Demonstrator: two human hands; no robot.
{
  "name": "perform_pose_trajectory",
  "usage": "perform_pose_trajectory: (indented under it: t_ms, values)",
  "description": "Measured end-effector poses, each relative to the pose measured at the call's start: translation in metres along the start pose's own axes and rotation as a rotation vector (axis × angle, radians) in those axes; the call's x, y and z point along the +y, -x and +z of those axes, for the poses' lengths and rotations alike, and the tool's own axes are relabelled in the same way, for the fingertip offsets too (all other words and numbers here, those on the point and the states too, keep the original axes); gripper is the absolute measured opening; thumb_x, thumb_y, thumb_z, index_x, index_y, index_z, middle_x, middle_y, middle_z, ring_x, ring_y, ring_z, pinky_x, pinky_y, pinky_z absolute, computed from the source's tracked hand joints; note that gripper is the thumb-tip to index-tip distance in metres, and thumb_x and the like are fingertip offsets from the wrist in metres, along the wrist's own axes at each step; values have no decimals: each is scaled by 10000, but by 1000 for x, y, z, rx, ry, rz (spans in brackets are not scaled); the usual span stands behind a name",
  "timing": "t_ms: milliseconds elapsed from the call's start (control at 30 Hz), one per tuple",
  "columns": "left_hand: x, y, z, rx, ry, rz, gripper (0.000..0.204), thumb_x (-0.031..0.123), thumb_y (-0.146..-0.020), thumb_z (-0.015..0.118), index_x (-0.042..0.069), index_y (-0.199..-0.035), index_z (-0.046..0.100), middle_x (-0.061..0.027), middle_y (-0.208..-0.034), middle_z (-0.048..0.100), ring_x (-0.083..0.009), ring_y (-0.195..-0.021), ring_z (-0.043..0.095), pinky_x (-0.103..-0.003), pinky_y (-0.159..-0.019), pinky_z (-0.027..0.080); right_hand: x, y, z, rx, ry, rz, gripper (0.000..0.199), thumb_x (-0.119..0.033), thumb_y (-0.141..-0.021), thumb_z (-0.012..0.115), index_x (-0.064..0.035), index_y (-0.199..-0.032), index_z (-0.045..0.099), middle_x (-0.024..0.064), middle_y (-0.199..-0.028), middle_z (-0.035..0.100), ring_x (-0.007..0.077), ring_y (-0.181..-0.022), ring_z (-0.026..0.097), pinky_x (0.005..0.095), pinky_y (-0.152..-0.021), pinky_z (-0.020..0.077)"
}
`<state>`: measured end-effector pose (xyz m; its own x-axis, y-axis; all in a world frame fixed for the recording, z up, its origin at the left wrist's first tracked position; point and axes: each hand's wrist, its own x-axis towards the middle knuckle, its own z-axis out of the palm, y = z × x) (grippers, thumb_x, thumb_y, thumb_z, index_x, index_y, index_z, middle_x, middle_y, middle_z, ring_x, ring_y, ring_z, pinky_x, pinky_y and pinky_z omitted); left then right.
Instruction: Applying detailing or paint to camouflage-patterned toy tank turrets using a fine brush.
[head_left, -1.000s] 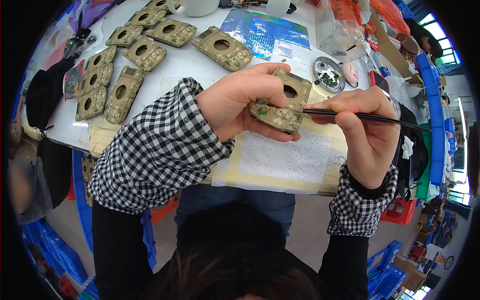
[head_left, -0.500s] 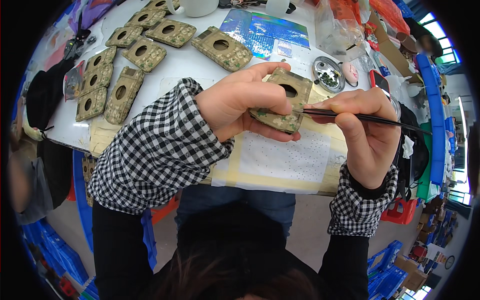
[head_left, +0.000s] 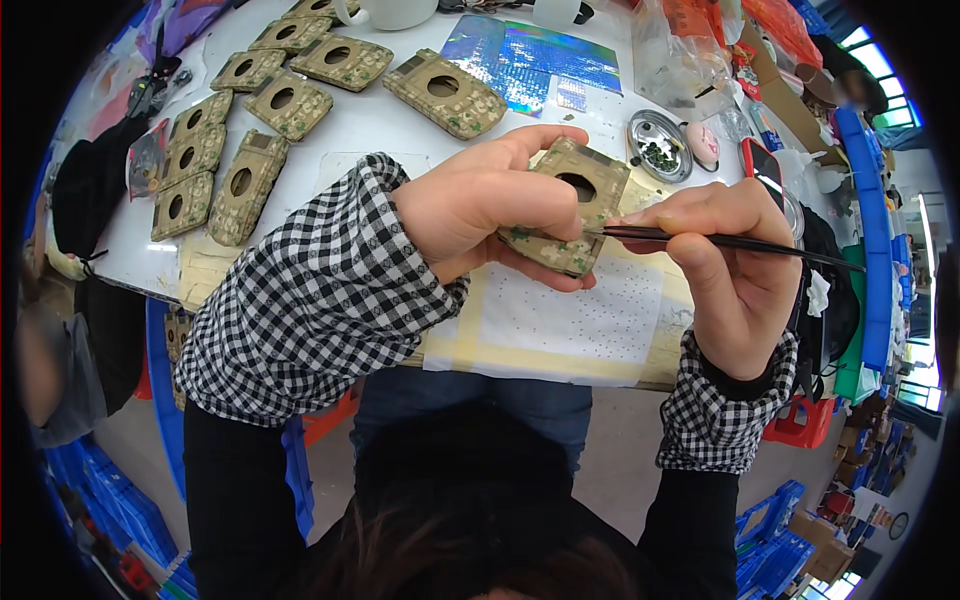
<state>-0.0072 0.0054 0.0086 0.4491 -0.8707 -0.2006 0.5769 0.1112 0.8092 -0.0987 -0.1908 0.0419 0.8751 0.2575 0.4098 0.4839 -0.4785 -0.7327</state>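
Observation:
My left hand (head_left: 490, 205) grips a camouflage-painted toy tank hull (head_left: 607, 207) with a round hole in its top, tilted above the table. Thin dark tweezers (head_left: 650, 235) are in my right hand (head_left: 738, 275), pinched between thumb and fingers. Their tips meet the hull's near side beside my left thumb. Whether they grip a small part there I cannot tell. Below the hands lies a white paper sheet (head_left: 570, 325) dotted with tiny specks. Farther back, a round metal dish (head_left: 660, 125) holds small dark green bits.
Several similar hulls (head_left: 287, 105) lie at the far left, one more (head_left: 470, 112) beyond my left hand. Shiny holographic sheets (head_left: 565, 58), a white mug (head_left: 400, 12) and clear plastic bags (head_left: 665, 70) are at the back. A pink rounded object (head_left: 704, 145) sits beside the dish.
The held hull has turned and tilted slightly in my left hand. The tweezers' tips have shifted a little left and down along it.

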Motion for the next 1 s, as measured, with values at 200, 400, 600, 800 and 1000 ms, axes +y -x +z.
perform_pose_trajectory:
  t_ms: [200,400,600,800,1000]
  values:
    - [-1,-1,-1,-12,8,5,773,66,-746,531,22,-1423,160,-200,-1123,534,-290,-813,635,-348,-683,548,1,2,3,40,-62,10,162,-99,-906,563,48,-947,506,198,-891,609,247,-806,644,345,-740,556]
    - [0,0,0,-7,11,1,775,71,-743,530,29,-1425,166,-205,-1134,529,-292,-814,634,-350,-688,549,1,2,2,34,-69,13,169,-109,-908,561,43,-954,505,200,-904,603,254,-815,645,355,-749,559]
    - [1,0,0,-6,44,-10,770,102,-743,544,42,-1424,189,-206,-1136,532,-303,-815,640,-346,-693,558,-1,4,8,148,-203,87,114,-36,-828,662,31,-906,614,101,-898,639,156,-832,604,261,-749,468]
    - [-2,-2,-4,-17,65,-15,766,116,-751,559,53,-1423,197,-203,-1140,534,-307,-809,646,-346,-695,565,1,7,10,160,-63,-60,163,-28,-772,714,27,-894,622,110,-873,659,202,-840,627,286,-750,486]
    - [-2,-2,-4,-11,72,-17,749,123,-760,558,52,-1419,211,-187,-1154,533,-290,-808,648,-341,-698,569,-2,5,13,170,79,-184,226,-50,-702,770,14,-853,614,104,-804,662,255,-799,663,312,-680,522]
